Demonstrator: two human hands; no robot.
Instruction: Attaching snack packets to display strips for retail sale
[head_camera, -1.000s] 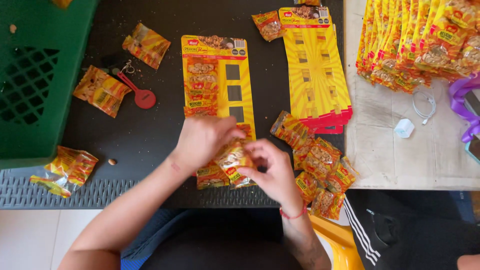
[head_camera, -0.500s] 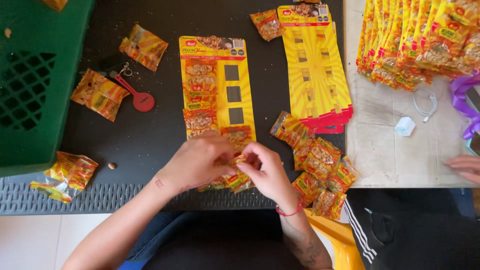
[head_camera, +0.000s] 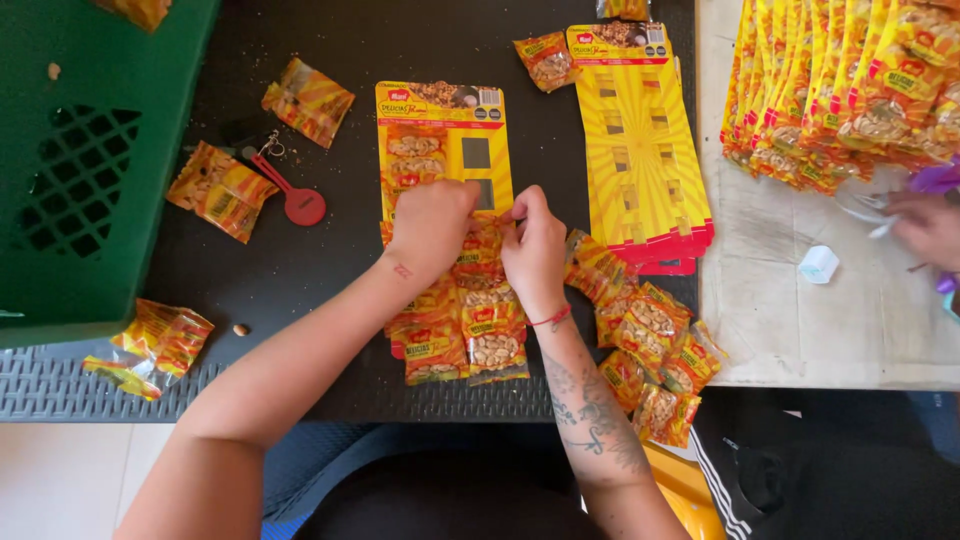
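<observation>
Nearest me, the lower rows of my yellow display card (head_camera: 445, 150) already carry peanut packets, the last filled packet (head_camera: 495, 352) hanging at the bottom edge. Just above them my left hand (head_camera: 432, 225) and right hand (head_camera: 533, 243) meet at the card's middle, fingertips pinched together on the top edge of a small snack packet (head_camera: 480, 250) that I am seating at a slot. I judge the trick is to hold the card flat with my left hand while the right feeds the packet's top straight, not skewed. The loose packet pile (head_camera: 640, 330) lies just right of my wrist; farther off, blank cards (head_camera: 640, 130) lie stacked.
</observation>
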